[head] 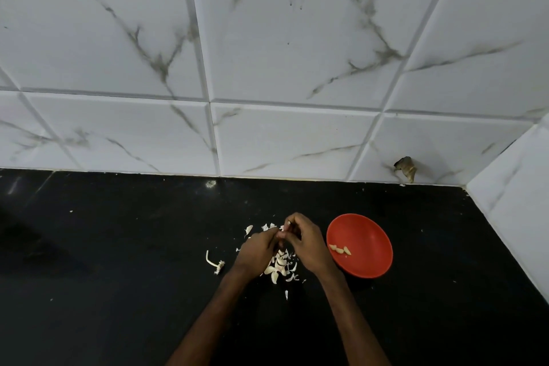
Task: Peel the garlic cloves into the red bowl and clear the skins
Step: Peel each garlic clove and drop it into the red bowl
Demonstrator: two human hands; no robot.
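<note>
- Tabletop (pixel 118 276): black and glossy. Two bare forearms enter from the near edge and converge toward its middle.
- Lone scrap of skin (pixel 286 294): lies nearest, between the two forearms and apart from the rest.
- Pile of garlic (pixel 278 266): unpeeled cloves mixed with loose white skins, directly below and between the two wrists and partly hidden by them. The cloves point different ways, with no common axis.
- Dry stalk (pixel 214 264): left of the pile, well clear of the left wrist, a thin curved stem with a root tuft at its near end.
- Left hand (pixel 257 251) and right hand (pixel 309 246): held together just above the pile. The fingers (pixel 293 220) of both are curled inward and their tips meet.
- Clove (pixel 283 234): pinched between the fingertips of both hands. It is mostly covered, so its long axis cannot be determined.
- Red bowl (pixel 375 264): stands upright just right of the right hand, near it, with no clear contact visible.
- Peeled cloves (pixel 340 249): a few, on the bowl's left inner side, in a short row running left to right.
- Further skins (pixel 249 229): scattered just beyond the left hand.
- Tiled wall (pixel 267 68): white with grey veining, at the far edge, with a chipped hole (pixel 406 170) low on the right. A side wall (pixel 511 202) closes the right corner.
</note>
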